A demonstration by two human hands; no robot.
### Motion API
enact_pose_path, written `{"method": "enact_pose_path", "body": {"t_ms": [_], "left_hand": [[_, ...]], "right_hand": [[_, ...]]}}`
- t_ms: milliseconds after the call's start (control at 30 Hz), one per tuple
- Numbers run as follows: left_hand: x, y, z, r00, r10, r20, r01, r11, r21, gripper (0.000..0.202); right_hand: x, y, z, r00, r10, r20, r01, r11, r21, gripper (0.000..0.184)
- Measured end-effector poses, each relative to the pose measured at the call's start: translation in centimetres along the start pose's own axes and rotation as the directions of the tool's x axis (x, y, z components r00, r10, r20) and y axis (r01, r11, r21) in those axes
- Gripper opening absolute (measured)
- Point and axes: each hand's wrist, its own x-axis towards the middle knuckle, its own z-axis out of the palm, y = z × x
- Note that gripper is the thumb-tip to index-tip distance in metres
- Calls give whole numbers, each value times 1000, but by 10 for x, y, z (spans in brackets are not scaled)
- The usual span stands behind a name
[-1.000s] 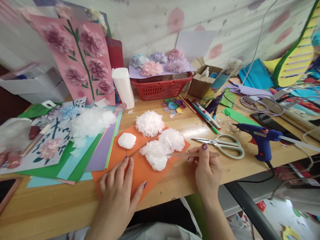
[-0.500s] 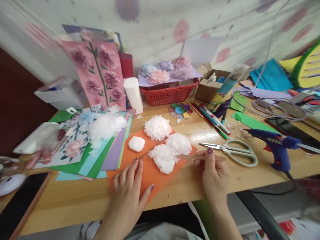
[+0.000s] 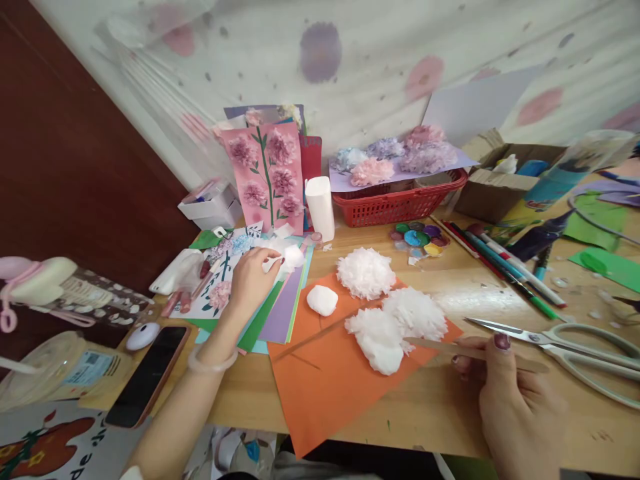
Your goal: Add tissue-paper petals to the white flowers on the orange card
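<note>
My left hand (image 3: 249, 280) reaches out over the stack of coloured paper sheets (image 3: 280, 308) and its fingers close on a wad of white tissue (image 3: 286, 257). My right hand (image 3: 505, 380) pinches a thin wooden stick (image 3: 440, 345) whose tip rests by the white tissue flowers (image 3: 395, 323) on the orange sheet (image 3: 325, 373). Another white tissue flower (image 3: 366, 272) and a small white folded pad (image 3: 323, 299) also lie on the orange sheet.
Scissors (image 3: 575, 343) lie right of my right hand. Markers (image 3: 505, 270), paint dots (image 3: 419, 238), a red basket (image 3: 400, 200) topped with pastel flowers, a cardboard box (image 3: 500, 183) and a pink flower card (image 3: 267, 177) stand behind. A phone (image 3: 147, 373) and mouse (image 3: 143, 335) lie left.
My left hand left the orange sheet and reached left and away to grasp the white tissue on the paper stack. The view swung left. My right hand kept the stick.
</note>
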Motion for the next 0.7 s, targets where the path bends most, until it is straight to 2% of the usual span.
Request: {"method": "enact_pose_path", "body": {"t_ms": [100,233,367,533,700], "left_hand": [[26,7,22,999,27,42,-30,998,56,13],[36,10,41,996,-2,94,-11,990,142,18],[36,8,42,992,-21,121,-1,983,182,7],[41,4,38,995,-1,102,-19,981,194,14],[48,3,47,989,45,138,-73,976,206,14]], "right_hand": [[0,0,-1,1000,27,-6,-27,1000,-7,71],[-2,-2,0,1000,-4,-7,4,1000,3,71],[-2,-3,1,1000,-21,-8,21,999,31,69],[0,1,3,999,-43,-3,43,999,31,69],[0,4,4,996,-87,-9,87,995,40,73]]}}
